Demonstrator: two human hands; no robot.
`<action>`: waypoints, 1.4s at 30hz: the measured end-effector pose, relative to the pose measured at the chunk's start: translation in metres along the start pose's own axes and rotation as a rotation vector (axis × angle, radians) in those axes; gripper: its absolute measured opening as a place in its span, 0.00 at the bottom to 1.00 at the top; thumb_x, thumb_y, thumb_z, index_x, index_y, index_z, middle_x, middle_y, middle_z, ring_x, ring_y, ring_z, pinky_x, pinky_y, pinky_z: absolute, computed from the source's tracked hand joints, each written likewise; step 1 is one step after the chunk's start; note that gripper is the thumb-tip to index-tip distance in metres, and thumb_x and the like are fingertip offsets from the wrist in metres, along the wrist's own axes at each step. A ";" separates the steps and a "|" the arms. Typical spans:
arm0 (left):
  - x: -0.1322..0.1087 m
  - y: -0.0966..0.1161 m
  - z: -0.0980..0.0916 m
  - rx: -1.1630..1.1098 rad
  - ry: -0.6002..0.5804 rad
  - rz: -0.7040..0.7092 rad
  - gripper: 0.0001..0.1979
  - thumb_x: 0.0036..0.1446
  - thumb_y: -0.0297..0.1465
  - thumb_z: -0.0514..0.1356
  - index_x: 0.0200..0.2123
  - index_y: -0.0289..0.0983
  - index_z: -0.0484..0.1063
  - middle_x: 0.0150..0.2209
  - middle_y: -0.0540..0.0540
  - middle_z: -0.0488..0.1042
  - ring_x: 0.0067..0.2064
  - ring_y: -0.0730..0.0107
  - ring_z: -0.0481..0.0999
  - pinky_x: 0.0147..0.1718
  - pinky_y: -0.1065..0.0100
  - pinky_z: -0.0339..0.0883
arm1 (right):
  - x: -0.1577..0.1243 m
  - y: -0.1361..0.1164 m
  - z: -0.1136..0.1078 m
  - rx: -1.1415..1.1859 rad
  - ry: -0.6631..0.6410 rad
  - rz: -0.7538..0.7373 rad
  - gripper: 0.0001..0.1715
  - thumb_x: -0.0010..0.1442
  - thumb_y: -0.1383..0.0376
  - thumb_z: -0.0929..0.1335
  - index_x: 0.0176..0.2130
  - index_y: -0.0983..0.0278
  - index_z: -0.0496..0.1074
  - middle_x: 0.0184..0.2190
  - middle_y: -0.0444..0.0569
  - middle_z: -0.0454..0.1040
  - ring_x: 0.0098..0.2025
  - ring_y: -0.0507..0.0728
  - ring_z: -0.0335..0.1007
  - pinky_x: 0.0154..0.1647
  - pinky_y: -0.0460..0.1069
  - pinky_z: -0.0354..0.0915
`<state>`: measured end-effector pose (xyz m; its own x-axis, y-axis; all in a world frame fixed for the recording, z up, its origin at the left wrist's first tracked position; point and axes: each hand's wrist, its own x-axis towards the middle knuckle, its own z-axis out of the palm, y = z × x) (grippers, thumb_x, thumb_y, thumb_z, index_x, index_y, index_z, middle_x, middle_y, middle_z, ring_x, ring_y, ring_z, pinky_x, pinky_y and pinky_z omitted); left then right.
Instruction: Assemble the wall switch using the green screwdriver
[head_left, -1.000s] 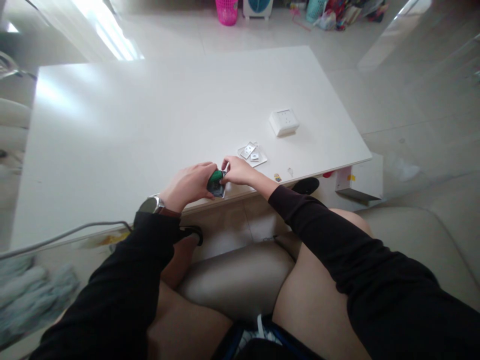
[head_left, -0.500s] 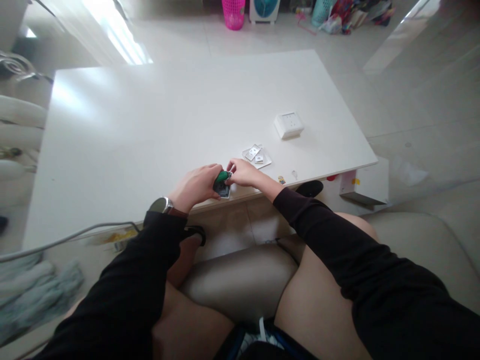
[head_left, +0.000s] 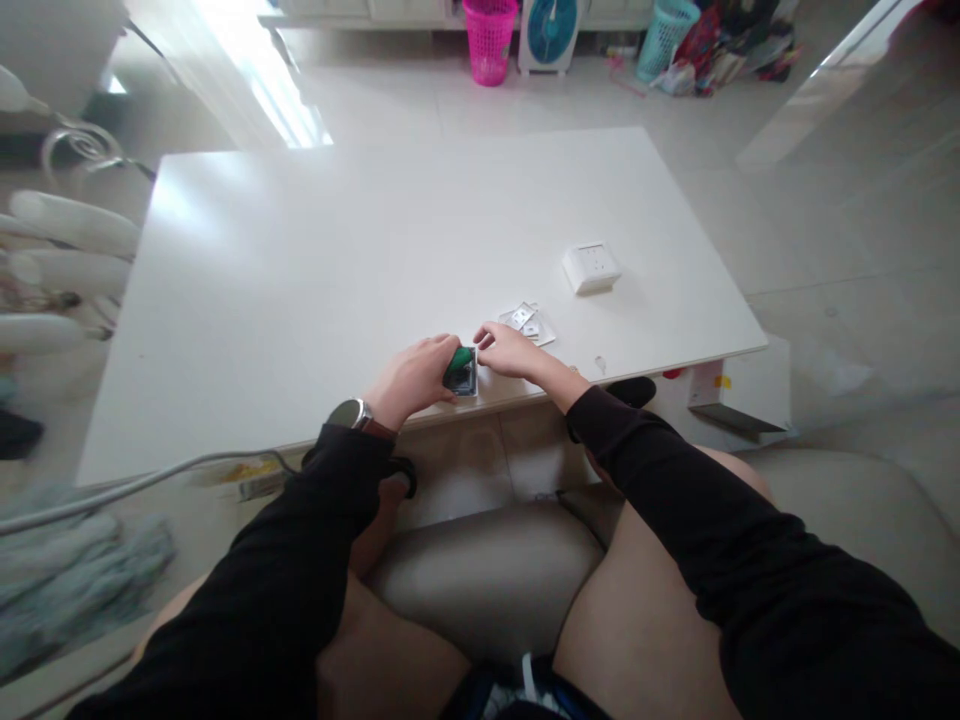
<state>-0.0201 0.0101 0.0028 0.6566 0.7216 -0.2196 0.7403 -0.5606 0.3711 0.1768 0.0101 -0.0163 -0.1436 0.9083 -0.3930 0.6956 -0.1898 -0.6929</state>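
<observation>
My left hand is closed around a small dark square box with a pale rim, near the front edge of the table. A rounded green piece lies across the box's top, under the thumb and fingers of the same hand; its exact kind does not show. Close to the box's right side is my right hand, its fingers curled in and its fingertips near the rim. Whatever those fingers pinch is too small to make out. Beyond the right hand, small white plates rest on a clear tray.
A white wall-socket box stands on the white table, right of the clear tray. A small clear piece lies near the front edge. A grey cable passes at the left. A grey box is beyond the table's right front.
The view has shifted, so everything sits slightly lower and farther right. My right hand has drawn back a little from the green piece; my left hand keeps its hold.
</observation>
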 end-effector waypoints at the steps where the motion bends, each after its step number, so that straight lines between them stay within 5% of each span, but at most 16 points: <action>1: 0.000 0.000 0.000 -0.002 0.003 0.000 0.24 0.48 0.33 0.72 0.47 0.40 0.68 0.49 0.42 0.75 0.51 0.52 0.76 0.46 0.60 0.68 | -0.002 0.000 -0.002 -0.020 -0.009 -0.021 0.21 0.56 0.72 0.72 0.50 0.66 0.73 0.50 0.55 0.79 0.46 0.56 0.77 0.45 0.48 0.68; 7: -0.001 0.009 -0.016 -0.081 0.121 -0.032 0.22 0.51 0.42 0.73 0.41 0.39 0.67 0.46 0.42 0.74 0.48 0.54 0.74 0.45 0.59 0.69 | -0.008 0.005 -0.009 -0.140 -0.092 -0.189 0.43 0.45 0.69 0.80 0.58 0.67 0.68 0.59 0.58 0.72 0.57 0.62 0.73 0.57 0.52 0.68; 14: 0.006 0.007 -0.040 -0.703 0.727 -0.184 0.17 0.69 0.49 0.55 0.42 0.42 0.69 0.36 0.47 0.72 0.35 0.67 0.74 0.32 0.65 0.68 | -0.015 0.010 -0.004 -0.179 -0.083 -0.297 0.55 0.41 0.62 0.85 0.62 0.67 0.66 0.62 0.61 0.67 0.66 0.67 0.66 0.68 0.58 0.61; 19: 0.009 0.005 -0.047 -1.084 0.916 -0.079 0.19 0.68 0.53 0.56 0.45 0.45 0.71 0.34 0.47 0.75 0.34 0.67 0.77 0.31 0.65 0.71 | -0.016 0.015 0.009 -0.190 -0.060 -0.341 0.56 0.40 0.60 0.85 0.62 0.68 0.65 0.60 0.62 0.68 0.65 0.68 0.66 0.67 0.59 0.63; 27: 0.010 0.033 -0.051 -1.599 0.964 0.001 0.15 0.65 0.49 0.62 0.37 0.43 0.73 0.29 0.49 0.73 0.29 0.70 0.75 0.26 0.69 0.71 | -0.010 0.028 0.015 -0.146 0.012 -0.451 0.51 0.43 0.59 0.84 0.61 0.65 0.67 0.58 0.59 0.70 0.61 0.68 0.69 0.65 0.62 0.65; 42: 0.018 0.044 -0.037 -1.559 0.927 0.049 0.18 0.65 0.49 0.60 0.33 0.41 0.68 0.28 0.51 0.69 0.27 0.75 0.71 0.26 0.72 0.69 | -0.010 0.027 0.014 -0.182 0.036 -0.445 0.45 0.45 0.59 0.84 0.57 0.64 0.69 0.53 0.56 0.73 0.56 0.66 0.71 0.60 0.60 0.67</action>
<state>0.0183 0.0135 0.0490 -0.0168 0.9910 0.1331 -0.4319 -0.1273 0.8929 0.1868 -0.0099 -0.0396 -0.4335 0.8992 -0.0588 0.6844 0.2860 -0.6707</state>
